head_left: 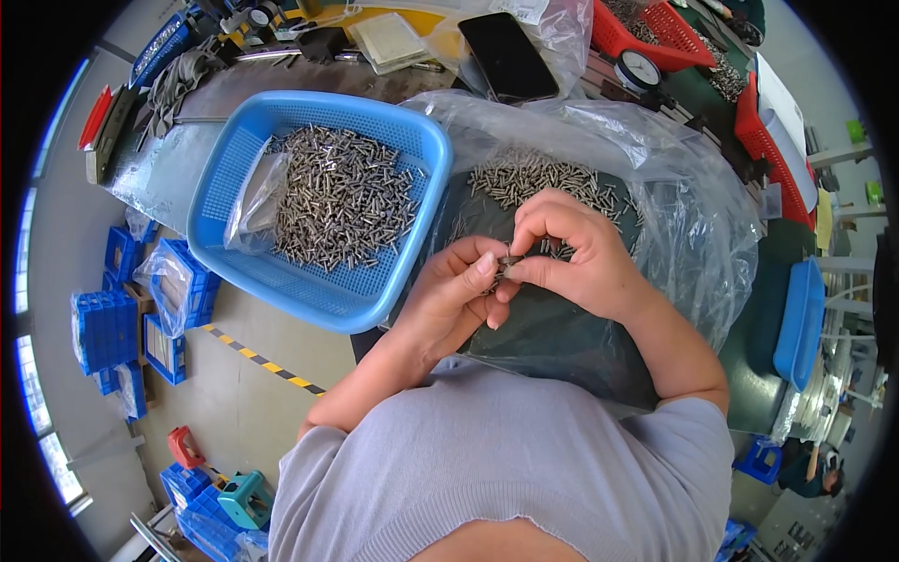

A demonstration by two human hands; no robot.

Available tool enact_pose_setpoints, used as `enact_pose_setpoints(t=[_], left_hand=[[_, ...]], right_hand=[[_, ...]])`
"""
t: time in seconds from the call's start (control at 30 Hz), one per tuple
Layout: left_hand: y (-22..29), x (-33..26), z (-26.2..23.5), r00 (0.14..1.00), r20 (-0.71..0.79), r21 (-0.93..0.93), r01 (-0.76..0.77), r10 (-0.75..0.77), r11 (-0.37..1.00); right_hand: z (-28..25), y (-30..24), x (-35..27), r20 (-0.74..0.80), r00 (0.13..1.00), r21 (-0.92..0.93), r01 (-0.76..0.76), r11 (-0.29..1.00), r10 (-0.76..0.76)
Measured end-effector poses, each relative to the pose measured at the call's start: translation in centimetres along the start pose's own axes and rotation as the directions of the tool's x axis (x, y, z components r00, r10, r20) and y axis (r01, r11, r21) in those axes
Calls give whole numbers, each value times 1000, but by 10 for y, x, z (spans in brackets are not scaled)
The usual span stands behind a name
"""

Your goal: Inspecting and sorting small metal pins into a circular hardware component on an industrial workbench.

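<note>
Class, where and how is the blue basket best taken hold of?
The blue basket is probably best gripped by its rim, left hand from the left, right hand from the right: it is wide and open-topped, and the rim stands above the loose metal pins, leaving room to hold without touching them.

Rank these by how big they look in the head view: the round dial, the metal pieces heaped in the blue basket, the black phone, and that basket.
Largest to smallest:
1. Blue basket
2. Heap of metal pieces
3. Black phone
4. Round dial
</note>
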State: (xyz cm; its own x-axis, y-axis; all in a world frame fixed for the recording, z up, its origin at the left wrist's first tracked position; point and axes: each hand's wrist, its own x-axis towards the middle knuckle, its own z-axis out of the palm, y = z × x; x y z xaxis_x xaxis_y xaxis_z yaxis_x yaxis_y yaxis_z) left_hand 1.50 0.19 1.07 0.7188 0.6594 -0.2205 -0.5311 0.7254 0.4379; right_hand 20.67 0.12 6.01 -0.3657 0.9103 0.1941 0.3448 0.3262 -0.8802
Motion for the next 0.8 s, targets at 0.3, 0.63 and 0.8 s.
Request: enact_pose_setpoints(t=[0.3,0.63,0.8], left_hand=[[-1,1,-1,996,35,7,-82,82,997],[0,0,-3,996,38,-17,-77,78,997],[0,0,-2,996,44,-24,-71,72,997]], right_hand=[[-22,4,0,-153,985,-242,-114,963,78],[-11,18,-1,24,999,-671,34,741,-24],[-10,21,-3,15,1000,-650,4,760,7]])
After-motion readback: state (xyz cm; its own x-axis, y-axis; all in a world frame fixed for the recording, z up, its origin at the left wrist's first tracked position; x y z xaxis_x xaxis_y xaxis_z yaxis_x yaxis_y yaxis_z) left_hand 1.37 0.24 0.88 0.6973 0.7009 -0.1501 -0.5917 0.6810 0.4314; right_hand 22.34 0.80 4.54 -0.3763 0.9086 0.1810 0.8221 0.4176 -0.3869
